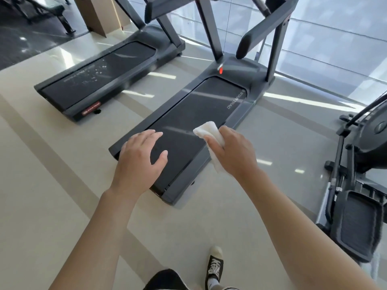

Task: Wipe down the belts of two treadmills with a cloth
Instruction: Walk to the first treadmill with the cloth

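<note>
Over the near treadmill (189,130) is where we are right now, both arms stretched out above its rear end. Our right hand (232,152) is pinching a white cloth (209,136), folded up with a tail hanging down under the palm. Left hand (142,156) is spread flat with relaxed fingers, holding nothing, hovering over the back left corner of the belt (188,126). Can't really tell if either hand is touching the surface yet, looks like just above it. The thing that matters for the next move, we'd say: the belt runs lengthwise away from us and slightly to the right, toward the uprights and the motor cover with the little red light (220,70). So the cloth hand sits at the near right edge and most of the belt is still ahead of it, meaning long strokes forward along that axis. Right hand is clearly the one to do it. White lettering along the belt's far right side reads STARTRAC. The second treadmill (109,78) sits well apart to the left, with pale specks on its belt and a red label on its rear end we can't read.
</note>
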{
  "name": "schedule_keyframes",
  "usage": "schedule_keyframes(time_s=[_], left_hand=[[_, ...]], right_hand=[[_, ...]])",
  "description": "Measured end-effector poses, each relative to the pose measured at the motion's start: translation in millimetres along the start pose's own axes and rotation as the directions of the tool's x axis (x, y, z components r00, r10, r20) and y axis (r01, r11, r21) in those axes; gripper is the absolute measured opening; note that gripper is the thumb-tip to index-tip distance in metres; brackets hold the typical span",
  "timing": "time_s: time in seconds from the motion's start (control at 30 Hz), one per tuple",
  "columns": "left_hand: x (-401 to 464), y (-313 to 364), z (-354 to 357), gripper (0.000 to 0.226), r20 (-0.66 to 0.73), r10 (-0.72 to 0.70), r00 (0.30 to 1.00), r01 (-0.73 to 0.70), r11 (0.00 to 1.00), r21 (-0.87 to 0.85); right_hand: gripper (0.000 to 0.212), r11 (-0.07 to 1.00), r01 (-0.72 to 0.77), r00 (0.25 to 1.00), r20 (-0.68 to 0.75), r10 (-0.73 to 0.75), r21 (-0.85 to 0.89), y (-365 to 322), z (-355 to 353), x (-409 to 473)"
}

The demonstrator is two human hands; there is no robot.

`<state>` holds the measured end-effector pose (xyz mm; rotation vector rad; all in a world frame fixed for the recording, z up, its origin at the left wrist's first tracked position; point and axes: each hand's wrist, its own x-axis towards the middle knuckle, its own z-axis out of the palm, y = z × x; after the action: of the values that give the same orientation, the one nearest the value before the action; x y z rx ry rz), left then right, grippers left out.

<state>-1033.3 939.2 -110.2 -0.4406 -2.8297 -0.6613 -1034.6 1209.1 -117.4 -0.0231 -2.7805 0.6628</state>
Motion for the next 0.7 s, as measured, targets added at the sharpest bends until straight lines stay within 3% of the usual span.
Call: schedule_keyframes(time_s=[0.33,0.7], left_hand=[[61,-11,24,0.048,-0.026,-0.119,0.993,0.119,0.992,0.029],[138,-106,55,0.047,-0.097,-0.286,0.953,0.282,0.958,-0.051]], right_hand=[[0.049,0.997,0.063,0.995,0.078,-0.067,0.053,30,34,90],[0.048,0.985,0.170,0.958,0.237,-0.161,-0.015,-2,119,214]])
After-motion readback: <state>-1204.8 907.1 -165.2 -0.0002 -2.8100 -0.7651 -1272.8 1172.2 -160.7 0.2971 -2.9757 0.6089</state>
